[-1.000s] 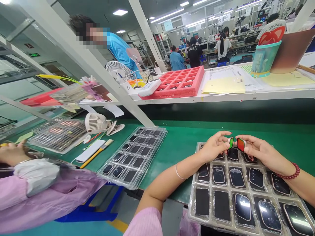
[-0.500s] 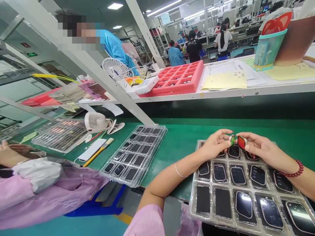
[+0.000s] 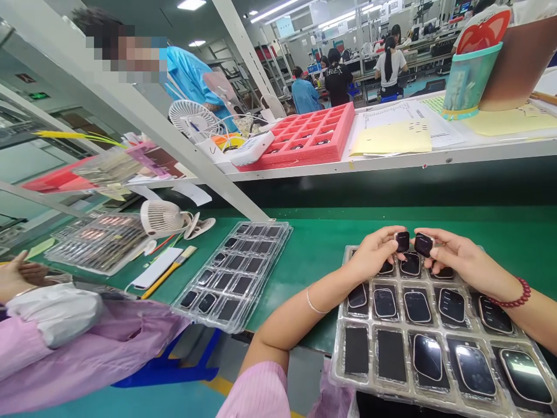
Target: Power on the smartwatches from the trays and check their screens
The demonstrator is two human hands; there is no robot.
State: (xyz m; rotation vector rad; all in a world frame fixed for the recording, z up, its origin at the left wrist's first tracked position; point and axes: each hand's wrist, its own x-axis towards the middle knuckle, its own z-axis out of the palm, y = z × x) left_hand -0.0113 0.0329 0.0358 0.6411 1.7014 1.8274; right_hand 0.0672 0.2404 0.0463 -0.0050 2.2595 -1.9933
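My left hand [image 3: 379, 248] pinches a smartwatch [image 3: 402, 241] by its edges, its dark face turned towards me. Close beside it, a second smartwatch [image 3: 423, 244] is held between the fingers and thumb of my right hand [image 3: 456, 255]. Both hands are above the far rows of a clear plastic tray [image 3: 350, 380]. Several more dark-faced watches, such as this watch [image 3: 418, 306], lie in its compartments. Two near-left compartments show only black padding [image 3: 391, 355]. My hands partly hide the back row.
Left on the green bench stands another watch tray [image 3: 243, 267], beside a brush [image 3: 167, 273], a white box [image 3: 157, 268] and a small fan [image 3: 161, 218]. A red foam tray [image 3: 304, 139] rests on the shelf. A co-worker's hand [image 3: 20, 276] is at far left.
The two watch faces were lit green and red and angled towards each other; now both look dark and face me more squarely. The view has shifted slightly.
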